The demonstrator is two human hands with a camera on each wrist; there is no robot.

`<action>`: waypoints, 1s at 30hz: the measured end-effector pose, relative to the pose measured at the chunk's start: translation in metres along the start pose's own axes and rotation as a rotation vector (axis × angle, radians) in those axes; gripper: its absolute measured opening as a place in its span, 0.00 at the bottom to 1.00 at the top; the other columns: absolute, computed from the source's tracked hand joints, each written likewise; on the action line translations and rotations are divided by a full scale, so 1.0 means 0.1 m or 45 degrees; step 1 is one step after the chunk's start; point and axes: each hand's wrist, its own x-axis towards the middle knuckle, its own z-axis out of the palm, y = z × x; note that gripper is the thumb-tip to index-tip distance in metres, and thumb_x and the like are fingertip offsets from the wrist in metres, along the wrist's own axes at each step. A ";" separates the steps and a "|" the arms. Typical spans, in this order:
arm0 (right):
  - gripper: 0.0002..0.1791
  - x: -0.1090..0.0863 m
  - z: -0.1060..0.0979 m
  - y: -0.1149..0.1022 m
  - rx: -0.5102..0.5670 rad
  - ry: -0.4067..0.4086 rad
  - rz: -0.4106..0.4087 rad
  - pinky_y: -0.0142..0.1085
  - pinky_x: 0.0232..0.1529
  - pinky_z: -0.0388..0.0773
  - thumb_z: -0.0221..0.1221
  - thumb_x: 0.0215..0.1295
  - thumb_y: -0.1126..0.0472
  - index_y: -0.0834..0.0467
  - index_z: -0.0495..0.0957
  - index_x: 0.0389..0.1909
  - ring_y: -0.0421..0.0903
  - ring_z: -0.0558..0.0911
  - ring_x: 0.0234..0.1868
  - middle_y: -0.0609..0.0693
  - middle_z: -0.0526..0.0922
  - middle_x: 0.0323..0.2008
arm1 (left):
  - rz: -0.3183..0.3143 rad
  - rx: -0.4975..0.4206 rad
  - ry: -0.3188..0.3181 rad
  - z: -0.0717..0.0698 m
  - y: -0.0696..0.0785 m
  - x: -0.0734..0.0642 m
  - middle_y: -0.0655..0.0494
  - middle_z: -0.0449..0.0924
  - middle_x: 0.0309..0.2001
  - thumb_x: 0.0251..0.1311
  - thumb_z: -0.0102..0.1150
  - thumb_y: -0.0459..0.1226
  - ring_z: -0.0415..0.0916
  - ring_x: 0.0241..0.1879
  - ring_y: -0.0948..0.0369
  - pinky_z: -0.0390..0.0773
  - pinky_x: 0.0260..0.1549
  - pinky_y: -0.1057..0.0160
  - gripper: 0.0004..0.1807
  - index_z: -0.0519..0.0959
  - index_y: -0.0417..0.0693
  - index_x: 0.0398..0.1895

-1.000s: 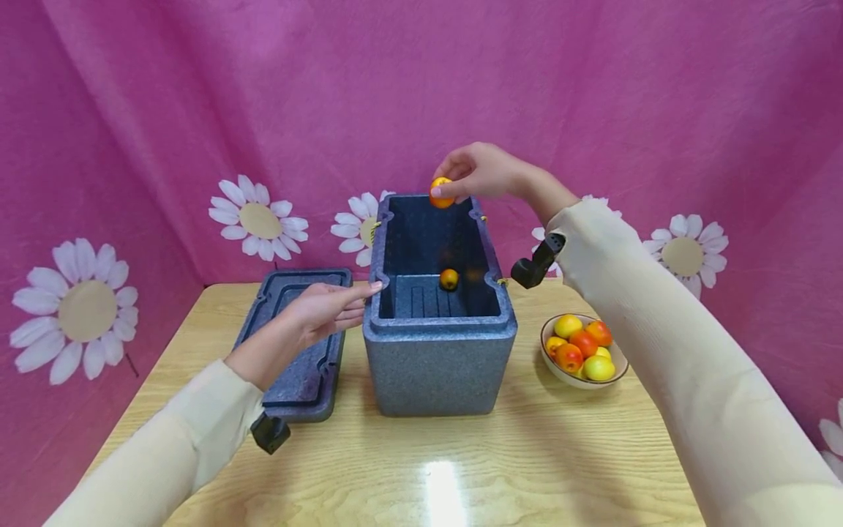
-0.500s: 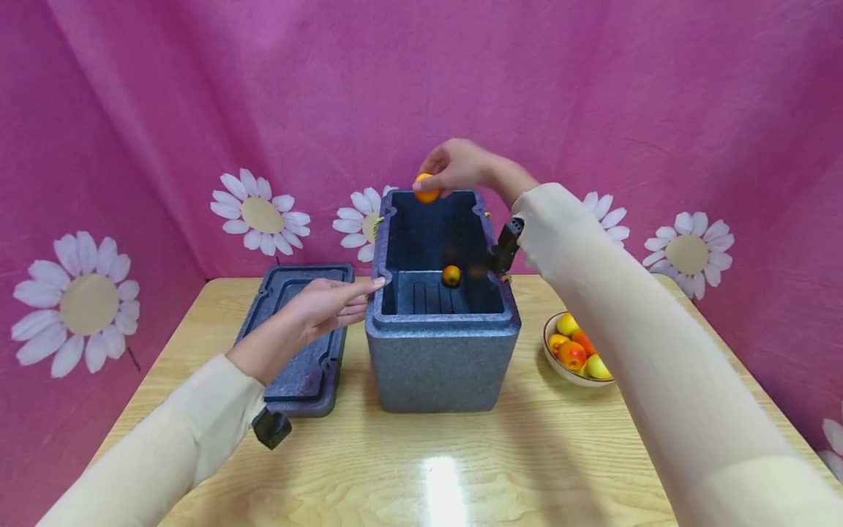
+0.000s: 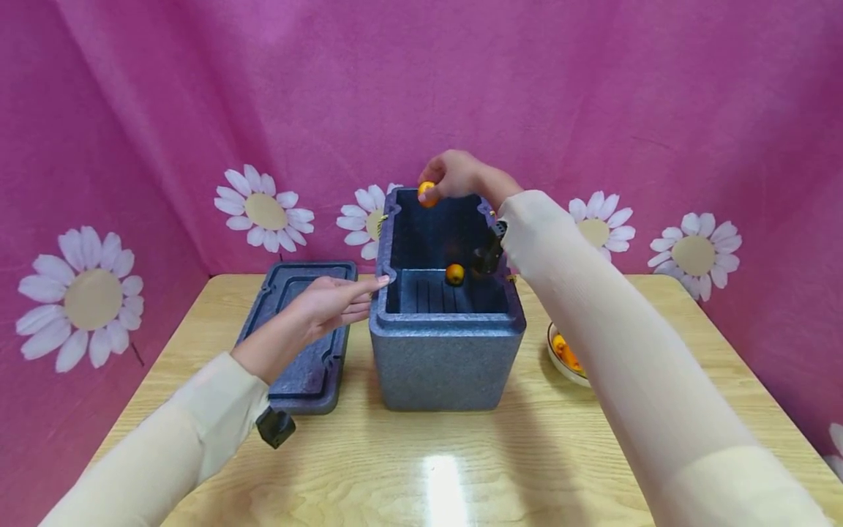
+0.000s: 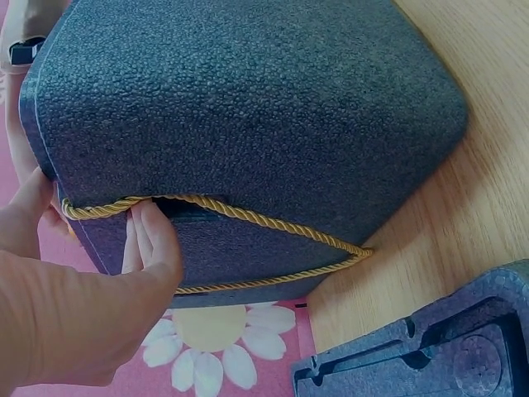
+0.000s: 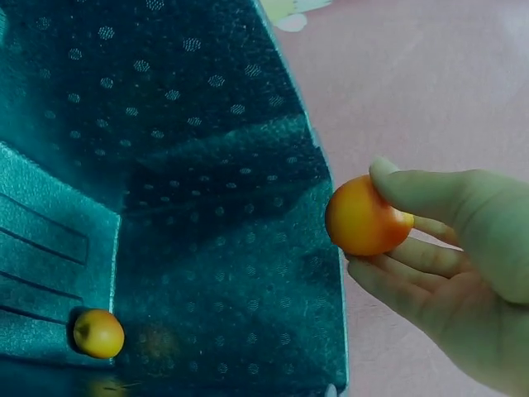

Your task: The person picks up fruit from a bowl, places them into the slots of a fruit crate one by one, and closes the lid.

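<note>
My right hand (image 3: 457,174) pinches a small yellow-red apple (image 5: 359,219) between thumb and fingertips. It hangs over the far end of a tall grey foam box (image 3: 444,373), at the height of the rim. A second apple (image 3: 454,274) lies on the grooved floor inside, by the right wall. At the box's left side, my left hand (image 3: 332,301) has its thumb over the rim notch. In the left wrist view its bent fingertips press the outer wall beside a yellow twisted rope (image 4: 273,222).
Left of the box, its grey lid (image 3: 306,366) lies flat on the wooden table (image 3: 369,468). To the right stands a bowl (image 3: 571,376) of fruit, mostly covered by my right sleeve (image 3: 612,337). A pink curtain (image 3: 421,80) with daisies hangs behind.
My right hand moved left over the box with the apple, then lowered slightly. Its forearm swung left and hides more of the bowl. My left hand keeps its place at the rim.
</note>
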 end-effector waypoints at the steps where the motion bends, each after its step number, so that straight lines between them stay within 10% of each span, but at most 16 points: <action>1: 0.23 0.00 0.00 0.01 0.007 0.003 0.014 0.44 0.67 0.71 0.58 0.67 0.57 0.63 0.72 0.59 0.55 0.75 0.58 0.61 0.78 0.59 | 0.000 0.005 -0.003 0.00 0.00 0.00 0.41 0.64 0.70 0.60 0.61 0.52 0.68 0.67 0.54 0.70 0.67 0.57 0.45 0.56 0.35 0.71; 30: 0.19 -0.74 -0.02 0.50 0.019 0.181 -0.124 0.44 0.55 0.81 0.63 0.63 0.60 0.64 0.77 0.53 0.53 0.82 0.48 0.61 0.84 0.48 | 0.012 -0.043 -0.002 0.01 -0.03 0.04 0.41 0.60 0.72 0.61 0.61 0.50 0.63 0.70 0.54 0.68 0.69 0.58 0.44 0.55 0.34 0.72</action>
